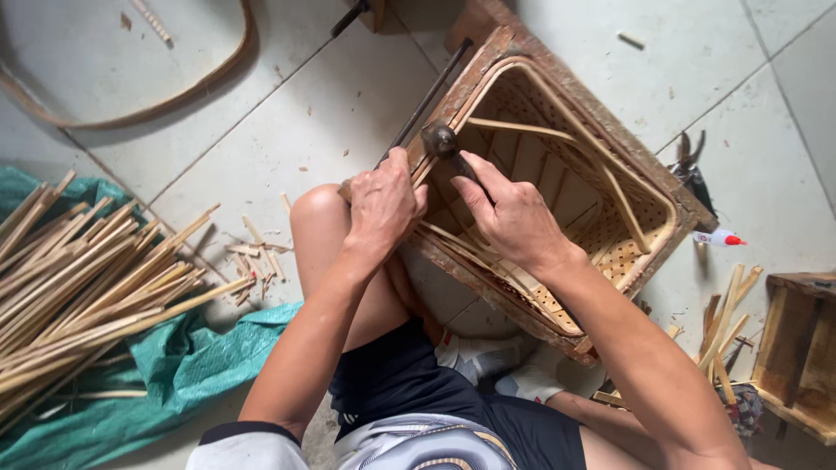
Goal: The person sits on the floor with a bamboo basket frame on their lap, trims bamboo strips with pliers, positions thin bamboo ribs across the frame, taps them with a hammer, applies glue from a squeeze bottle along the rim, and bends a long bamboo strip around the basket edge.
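Observation:
A square woven bamboo basket (655, 202) sits inside a worn wooden frame on the tiled floor in front of my knee. My left hand (383, 204) is closed on the frame's near-left corner, next to a long dark metal rod (427, 100) that runs up along the rim. My right hand (514, 218) grips a small dark hammer (442, 141), its head resting at the basket's rim just above my left hand. Loose bamboo strips cross inside the basket.
A pile of split bamboo sticks (87, 278) lies on a green tarp (200, 357) at left. Pliers (690, 165) and a small glue bottle (716, 238) lie right of the basket. A wooden box (797, 348) and more sticks sit at far right. A bent hoop (174, 96) lies top left.

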